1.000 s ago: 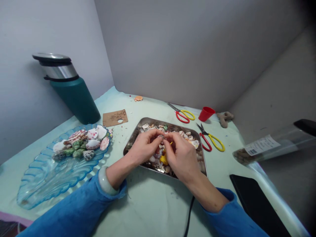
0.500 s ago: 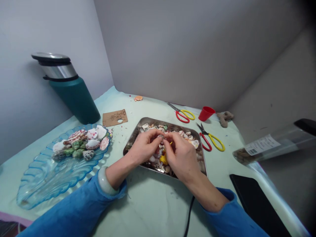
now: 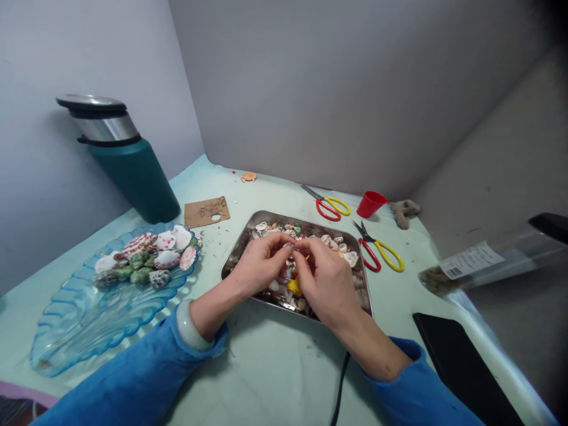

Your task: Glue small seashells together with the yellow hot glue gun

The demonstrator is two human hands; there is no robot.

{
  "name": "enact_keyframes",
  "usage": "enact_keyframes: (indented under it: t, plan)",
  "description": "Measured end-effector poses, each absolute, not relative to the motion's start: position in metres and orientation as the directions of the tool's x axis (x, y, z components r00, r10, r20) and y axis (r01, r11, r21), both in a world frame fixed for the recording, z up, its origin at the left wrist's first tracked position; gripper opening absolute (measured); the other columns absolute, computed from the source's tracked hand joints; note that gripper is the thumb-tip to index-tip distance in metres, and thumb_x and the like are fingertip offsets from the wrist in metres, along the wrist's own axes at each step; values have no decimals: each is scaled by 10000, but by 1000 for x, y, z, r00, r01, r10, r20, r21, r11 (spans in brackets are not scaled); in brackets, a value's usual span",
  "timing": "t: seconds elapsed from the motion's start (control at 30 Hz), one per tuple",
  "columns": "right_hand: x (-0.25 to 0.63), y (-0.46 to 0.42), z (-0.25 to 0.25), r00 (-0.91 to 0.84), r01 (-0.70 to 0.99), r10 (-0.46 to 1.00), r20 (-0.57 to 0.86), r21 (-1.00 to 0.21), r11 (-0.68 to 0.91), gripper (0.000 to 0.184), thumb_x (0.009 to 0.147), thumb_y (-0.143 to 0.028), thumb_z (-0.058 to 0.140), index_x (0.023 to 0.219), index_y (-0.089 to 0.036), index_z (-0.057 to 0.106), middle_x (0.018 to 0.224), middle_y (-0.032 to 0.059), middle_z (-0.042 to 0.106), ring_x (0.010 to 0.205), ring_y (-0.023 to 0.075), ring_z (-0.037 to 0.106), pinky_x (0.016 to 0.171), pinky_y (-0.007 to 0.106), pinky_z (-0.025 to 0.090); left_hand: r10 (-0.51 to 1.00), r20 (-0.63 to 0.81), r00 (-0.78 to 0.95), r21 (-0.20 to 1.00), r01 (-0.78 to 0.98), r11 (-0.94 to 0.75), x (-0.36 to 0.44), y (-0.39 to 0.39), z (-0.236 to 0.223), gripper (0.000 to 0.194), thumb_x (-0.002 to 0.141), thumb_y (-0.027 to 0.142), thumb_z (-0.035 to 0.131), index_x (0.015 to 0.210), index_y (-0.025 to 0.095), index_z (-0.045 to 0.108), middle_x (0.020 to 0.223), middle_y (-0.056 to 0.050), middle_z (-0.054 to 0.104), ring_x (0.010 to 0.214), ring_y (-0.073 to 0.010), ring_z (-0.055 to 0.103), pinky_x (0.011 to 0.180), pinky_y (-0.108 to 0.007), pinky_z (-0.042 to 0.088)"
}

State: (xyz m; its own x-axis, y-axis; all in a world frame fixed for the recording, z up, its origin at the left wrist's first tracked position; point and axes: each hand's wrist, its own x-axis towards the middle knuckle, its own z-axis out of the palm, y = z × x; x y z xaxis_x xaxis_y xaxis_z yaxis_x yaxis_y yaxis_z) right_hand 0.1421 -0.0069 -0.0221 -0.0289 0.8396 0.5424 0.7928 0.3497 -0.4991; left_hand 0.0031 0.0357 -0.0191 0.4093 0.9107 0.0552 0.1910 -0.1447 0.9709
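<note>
Over a metal tray [image 3: 235, 251] of shells, my left hand [image 3: 260, 263] and my right hand [image 3: 326, 278] meet fingertip to fingertip. Both are closed in a pinch around something small and greyish at the fingertips, too small and covered to name. Beneath them lie many small shells [image 3: 350, 258] in white, brown and green, and a yellow piece [image 3: 294, 287] shows between the hands. Part of the tray's contents is hidden by my hands. To the left, a blue glass leaf-shaped dish [image 3: 106, 316] carries larger white, red-speckled and green shells [image 3: 142, 260].
A teal bottle [image 3: 137, 177] stands at the back left, beside a brown card [image 3: 202, 213]. Right of the tray lie two pairs of scissors [image 3: 331, 207], a red cup [image 3: 371, 205], a brown lump [image 3: 403, 212], a clear labelled tube [image 3: 473, 263], a black flat object [image 3: 461, 361] and a black cable [image 3: 341, 384].
</note>
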Motion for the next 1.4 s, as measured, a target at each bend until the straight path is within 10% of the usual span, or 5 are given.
enact_keyframes:
  t: [1.4]
  plan:
    - [142,-8,-22,14,796,843,538,-516,316,80,879,-232,526,876,-190,594,802,24,670,688,168,598,638,279,405,922,71,381,973,177,-148,3,35,-17,198,863,309,511,964,157,587,491,35,547,451,-115,523,454,-205,417]
